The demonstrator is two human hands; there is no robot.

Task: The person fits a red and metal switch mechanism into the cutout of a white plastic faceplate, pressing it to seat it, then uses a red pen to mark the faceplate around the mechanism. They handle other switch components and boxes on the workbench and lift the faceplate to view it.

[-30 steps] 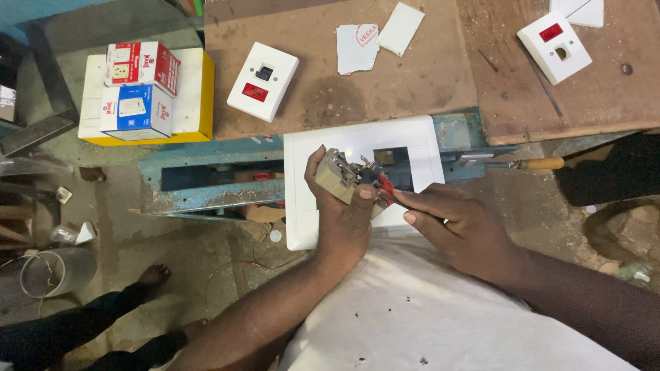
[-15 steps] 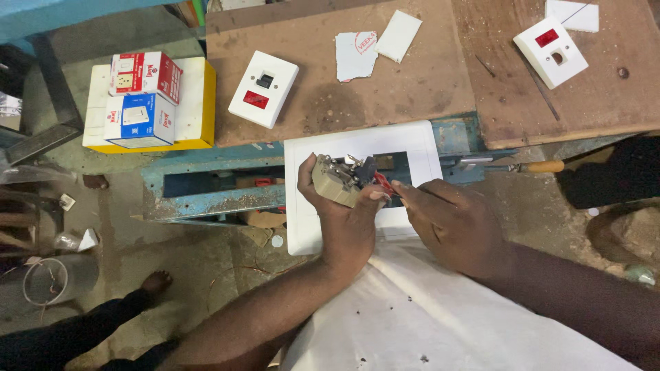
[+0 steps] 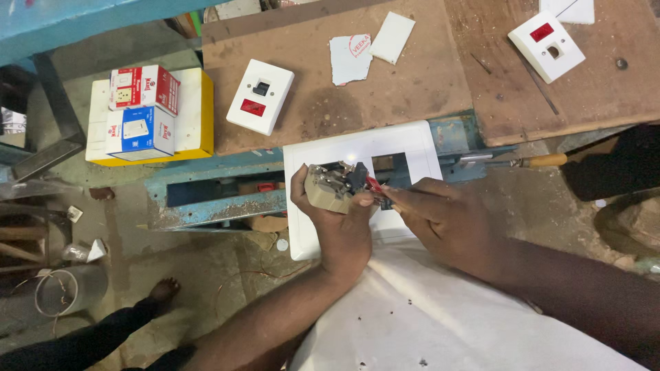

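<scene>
While your left hand (image 3: pixel 340 220) grips the switch mechanism (image 3: pixel 335 184), your right hand (image 3: pixel 447 220) pinches a red-handled tool (image 3: pixel 375 184) against it. Both hover over the white faceplate (image 3: pixel 357 148).

the switch mechanism (image 3: pixel 335 187) sits in the left hand (image 3: pixel 342 223), over the large cover plate (image 3: pixel 405 148). the right hand (image 3: pixel 447 220) is just right of it, holding a small screwdriver (image 3: pixel 375 185) against the mechanism. behind, on the wooden board (image 3: pixel 412 82), a switch plate (image 3: pixel 260 96) lies to the left, another switch plate (image 3: pixel 546 45) to the far right. stacked boxes (image 3: pixel 141 113) lie further left. a second screwdriver (image 3: pixel 529 161) lies right of the cover plate.
</scene>
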